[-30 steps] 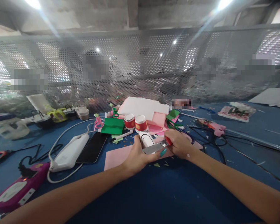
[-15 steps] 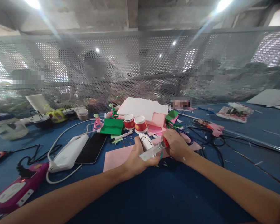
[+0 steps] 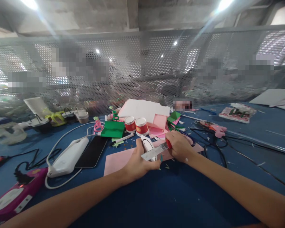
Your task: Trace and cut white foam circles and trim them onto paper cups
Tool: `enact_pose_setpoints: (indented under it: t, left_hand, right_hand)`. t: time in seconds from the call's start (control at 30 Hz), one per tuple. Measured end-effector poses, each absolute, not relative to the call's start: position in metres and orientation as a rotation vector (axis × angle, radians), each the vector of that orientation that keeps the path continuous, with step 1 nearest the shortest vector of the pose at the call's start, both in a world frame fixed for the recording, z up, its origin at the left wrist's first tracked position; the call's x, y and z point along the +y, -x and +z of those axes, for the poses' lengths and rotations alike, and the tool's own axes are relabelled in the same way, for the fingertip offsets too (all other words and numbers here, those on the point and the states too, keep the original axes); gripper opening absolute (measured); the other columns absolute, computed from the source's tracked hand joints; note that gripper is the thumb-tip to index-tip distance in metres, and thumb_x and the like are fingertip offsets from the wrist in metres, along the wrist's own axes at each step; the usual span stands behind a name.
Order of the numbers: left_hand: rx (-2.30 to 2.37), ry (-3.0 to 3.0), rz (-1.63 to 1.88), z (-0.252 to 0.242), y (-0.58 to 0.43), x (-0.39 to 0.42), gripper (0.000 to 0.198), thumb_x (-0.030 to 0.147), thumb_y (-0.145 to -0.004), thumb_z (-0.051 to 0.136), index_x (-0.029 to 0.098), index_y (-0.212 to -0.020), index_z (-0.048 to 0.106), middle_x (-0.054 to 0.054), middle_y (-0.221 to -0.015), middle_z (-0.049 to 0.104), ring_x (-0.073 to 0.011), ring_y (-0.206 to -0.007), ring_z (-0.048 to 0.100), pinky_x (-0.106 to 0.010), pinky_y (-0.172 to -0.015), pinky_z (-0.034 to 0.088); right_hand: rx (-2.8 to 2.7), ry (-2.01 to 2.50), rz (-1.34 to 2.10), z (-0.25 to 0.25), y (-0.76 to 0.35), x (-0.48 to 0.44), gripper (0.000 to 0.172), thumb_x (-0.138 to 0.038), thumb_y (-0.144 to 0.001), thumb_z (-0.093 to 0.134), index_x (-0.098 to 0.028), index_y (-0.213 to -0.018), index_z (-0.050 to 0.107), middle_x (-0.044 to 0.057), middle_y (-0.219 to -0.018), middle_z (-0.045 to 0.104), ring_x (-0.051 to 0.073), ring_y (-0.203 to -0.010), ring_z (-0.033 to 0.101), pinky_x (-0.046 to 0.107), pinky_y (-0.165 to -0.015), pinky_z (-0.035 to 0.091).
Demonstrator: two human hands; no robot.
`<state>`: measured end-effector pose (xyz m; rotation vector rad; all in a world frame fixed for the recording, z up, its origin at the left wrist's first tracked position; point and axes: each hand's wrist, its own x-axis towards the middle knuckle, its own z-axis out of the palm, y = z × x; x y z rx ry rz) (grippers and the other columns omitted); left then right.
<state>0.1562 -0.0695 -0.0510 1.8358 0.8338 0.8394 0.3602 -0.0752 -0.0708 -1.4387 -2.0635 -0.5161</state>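
My left hand (image 3: 139, 161) is wrapped round a small white rounded piece with a dark curved line (image 3: 147, 144), perhaps foam or paper. In my right hand (image 3: 179, 146) is a utility knife (image 3: 154, 151) with a red part at the grip. Its wide blade points left and lies across the white piece; whether the edge touches it I cannot tell. Under both hands lies a sheet of pink paper (image 3: 117, 160). Two red and white paper cups (image 3: 142, 126) stand just beyond the hands, close to a folded green paper (image 3: 112, 129).
Left of the hands lie a black phone (image 3: 91, 152), a white power bank or adapter (image 3: 67, 156) with cables, and a purple power strip (image 3: 19, 193). A pink glue gun (image 3: 218, 129) and black cords lie right. White sheets (image 3: 142, 109) lean near the perforated metal screen (image 3: 137, 69).
The view has shifted slightly, so everything sits a little further left. The knife blade has tilted a little over the white piece; both hands keep their hold.
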Motion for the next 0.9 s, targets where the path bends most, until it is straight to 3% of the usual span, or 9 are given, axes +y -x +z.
enact_pose_setpoints:
  t: [0.33,0.73,0.9]
  left_hand:
    - [0.862,-1.875,0.867,-0.044,-0.163,-0.077,0.049,0.026,-0.064,0.073,0.022,-0.099,0.039,0.003,-0.079,0.050,-0.0167,-0.075,0.056,-0.032,-0.068,0.048]
    - [0.765,-1.852,1.040,-0.050,-0.158,-0.072,0.055,0.028,-0.066,0.073,0.023,-0.103,0.032,0.000,-0.095,0.053,-0.0159,-0.084,0.057,-0.030,-0.072,0.050]
    - [0.796,-1.929,1.017,-0.054,-0.160,-0.071,0.052,0.026,-0.065,0.072,0.023,-0.099,0.032,0.001,-0.085,0.055,-0.0172,-0.079,0.060,-0.033,-0.071,0.050]
  right_hand:
    - [-2.021,1.461,-0.460,-0.073,-0.348,-0.076,0.008,-0.013,-0.076,0.042,-0.019,-0.076,0.047,0.010,-0.074,0.055,0.024,-0.074,0.045,0.034,-0.070,0.035]
    - [-2.019,1.411,-0.556,-0.073,-0.359,-0.068,0.008,-0.014,-0.075,0.042,-0.021,-0.073,0.044,0.008,-0.070,0.055,0.022,-0.070,0.044,0.032,-0.066,0.034]
    - [-1.998,1.413,-0.527,-0.074,-0.356,-0.071,0.008,-0.014,-0.076,0.041,-0.021,-0.073,0.043,0.008,-0.071,0.055,0.022,-0.071,0.044,0.032,-0.065,0.033]
